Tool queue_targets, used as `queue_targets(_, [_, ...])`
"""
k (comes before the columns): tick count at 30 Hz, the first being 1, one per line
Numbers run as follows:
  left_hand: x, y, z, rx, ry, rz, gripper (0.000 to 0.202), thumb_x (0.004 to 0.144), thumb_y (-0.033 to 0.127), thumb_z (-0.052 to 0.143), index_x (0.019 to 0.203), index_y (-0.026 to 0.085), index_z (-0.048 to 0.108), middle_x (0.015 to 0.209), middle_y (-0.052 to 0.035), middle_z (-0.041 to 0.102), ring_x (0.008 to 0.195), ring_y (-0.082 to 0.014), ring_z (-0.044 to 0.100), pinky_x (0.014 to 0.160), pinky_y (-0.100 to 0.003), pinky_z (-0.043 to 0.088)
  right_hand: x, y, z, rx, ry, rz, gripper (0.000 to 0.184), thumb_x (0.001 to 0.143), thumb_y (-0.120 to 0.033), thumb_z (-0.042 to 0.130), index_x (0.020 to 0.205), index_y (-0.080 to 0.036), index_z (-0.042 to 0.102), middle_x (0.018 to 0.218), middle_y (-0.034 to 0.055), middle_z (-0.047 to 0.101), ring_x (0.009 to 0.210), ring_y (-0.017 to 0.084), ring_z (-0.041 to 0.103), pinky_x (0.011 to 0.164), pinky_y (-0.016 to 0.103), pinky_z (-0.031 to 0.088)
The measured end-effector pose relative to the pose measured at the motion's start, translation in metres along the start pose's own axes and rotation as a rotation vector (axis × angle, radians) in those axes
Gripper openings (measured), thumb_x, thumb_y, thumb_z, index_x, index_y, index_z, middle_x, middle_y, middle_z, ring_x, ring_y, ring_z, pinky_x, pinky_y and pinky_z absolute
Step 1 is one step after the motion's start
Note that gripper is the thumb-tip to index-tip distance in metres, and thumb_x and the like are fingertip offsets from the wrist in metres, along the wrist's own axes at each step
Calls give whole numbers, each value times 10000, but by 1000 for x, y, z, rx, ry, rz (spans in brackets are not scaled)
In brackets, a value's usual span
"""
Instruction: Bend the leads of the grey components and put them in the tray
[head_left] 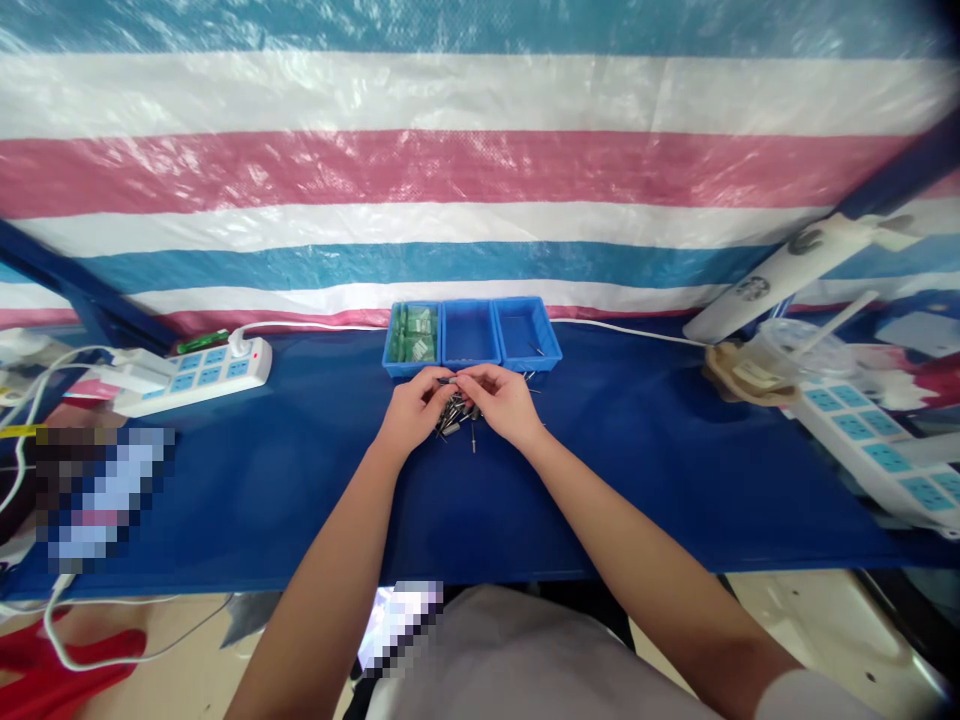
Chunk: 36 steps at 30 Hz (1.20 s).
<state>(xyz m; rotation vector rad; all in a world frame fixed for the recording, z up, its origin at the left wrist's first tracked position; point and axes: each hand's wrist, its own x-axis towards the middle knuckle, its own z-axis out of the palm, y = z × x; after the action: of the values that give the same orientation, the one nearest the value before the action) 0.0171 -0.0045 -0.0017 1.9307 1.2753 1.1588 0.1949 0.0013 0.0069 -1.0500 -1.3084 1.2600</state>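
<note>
My left hand [413, 405] and my right hand [501, 400] meet above the table with their fingertips pinched together. Between them a small dark piece [448, 380] shows, mostly covered by the fingers; its kind is too small to tell. Directly under my hands lies a loose pile of thin metal pins [452, 412], some silver and some dark. One pin [474, 438] with a wider collar sticks out toward me. Just behind my fingers stand three joined blue bins: the left bin [388, 358] holds green-and-silver packets, the middle bin [471, 335] has a few bits at its front, and the right bin [521, 330] contains a thin pin.
A white power strip [255, 365] and a pixelated phone-like screen [112, 495] lie at left. At right are another power strip [855, 430], a plastic cup [799, 345] and a white tube [780, 275]. A striped sheet [480, 170] hangs behind the blue table [300, 470].
</note>
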Motion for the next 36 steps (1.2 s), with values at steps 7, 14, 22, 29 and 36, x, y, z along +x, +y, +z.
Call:
queue_targets(7, [0, -2, -1, -17, -38, -54, 299, 1001, 458, 551, 1019, 199, 698, 648, 29, 642, 577, -118, 600, 601, -231, 466, -2, -1, 1, -5, -5, -39, 371, 789, -519, 778, 982, -203, 753, 864, 58, 767, 618, 153, 649, 617, 322, 552])
queue_targets(14, [-1, 1, -1, -34, 11, -4, 305, 958, 423, 632, 1162, 200, 677, 659, 43, 631, 590, -107, 574, 632, -225, 479, 0, -3, 3, 22, 23, -17, 379, 780, -534, 775, 936, -190, 757, 775, 45, 750, 594, 153, 641, 601, 315, 554])
queue_targets(22, [-1, -1, 1, -16, 23, 12, 239, 966, 370, 612, 1123, 205, 685, 607, 54, 592, 552, -106, 539, 612, -229, 466, -1, -4, 2, -9, 30, 2, 390, 787, -545, 768, 947, -189, 760, 770, 49, 753, 592, 157, 644, 595, 316, 556])
queue_targets(29, [0, -1, -2, -12, -24, -47, 286, 1002, 434, 549, 1068, 195, 693, 668, 24, 660, 605, -125, 621, 639, -238, 481, -3, -1, 2, -108, 9, -76, 341, 822, -487, 754, 992, -192, 764, 893, 71, 783, 680, 170, 679, 672, 326, 564])
queue_targets(36, [0, 0, -4, 28, -29, -26, 339, 1000, 462, 539, 940, 177, 711, 736, 6, 672, 622, -113, 568, 605, -228, 437, -4, -2, 2, -71, 4, -66, 367, 810, -515, 763, 995, -198, 759, 845, 54, 769, 642, 162, 669, 643, 320, 564])
